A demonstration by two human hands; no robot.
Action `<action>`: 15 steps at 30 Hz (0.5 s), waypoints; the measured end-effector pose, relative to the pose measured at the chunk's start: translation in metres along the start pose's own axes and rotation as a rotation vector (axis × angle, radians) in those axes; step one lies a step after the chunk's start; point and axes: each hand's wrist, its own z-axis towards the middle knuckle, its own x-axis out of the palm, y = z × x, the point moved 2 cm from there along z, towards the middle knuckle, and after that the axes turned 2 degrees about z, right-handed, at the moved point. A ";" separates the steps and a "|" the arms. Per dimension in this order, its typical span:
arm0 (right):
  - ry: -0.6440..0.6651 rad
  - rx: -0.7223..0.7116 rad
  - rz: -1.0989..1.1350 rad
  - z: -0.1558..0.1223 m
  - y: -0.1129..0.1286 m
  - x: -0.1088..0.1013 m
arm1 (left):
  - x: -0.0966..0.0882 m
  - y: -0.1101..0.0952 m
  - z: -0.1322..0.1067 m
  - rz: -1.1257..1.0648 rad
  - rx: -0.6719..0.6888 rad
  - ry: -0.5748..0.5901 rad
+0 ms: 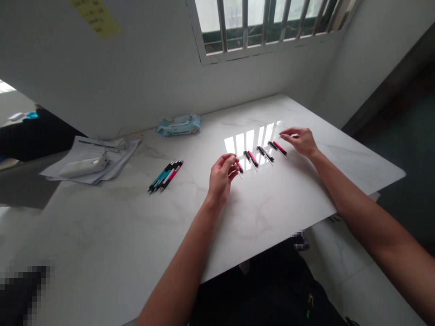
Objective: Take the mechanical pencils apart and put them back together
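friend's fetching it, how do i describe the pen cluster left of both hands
On the white marbled table, find the blue packet by the wall. The pen cluster lies nearer you, left of the left hand: pens packed side by side, unlike the separated pen parts farther right.

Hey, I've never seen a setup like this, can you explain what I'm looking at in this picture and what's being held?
There's no machine here: these are a person's two bare hands, seen from a camera worn on their head, looking forward and down. On the glossy white marbled table lie slim red and black pen pieces in four small groups. The left hand is over the leftmost group, partly hiding it; the right hand is beside the rightmost. Both have fingertips drawn together, but I can't tell whether they hold anything. Further left are blue, black, white and red pens, a light-blue plastic packet and loose white papers.
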 end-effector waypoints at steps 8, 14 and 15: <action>0.189 -0.082 -0.097 -0.005 0.005 0.010 | -0.001 0.001 0.001 0.017 -0.025 0.005; 0.228 -0.086 -0.214 -0.006 -0.002 0.014 | -0.002 0.003 0.002 0.021 -0.031 0.009; 0.224 -0.077 -0.229 -0.006 -0.003 0.014 | -0.002 0.003 0.002 0.019 -0.032 0.009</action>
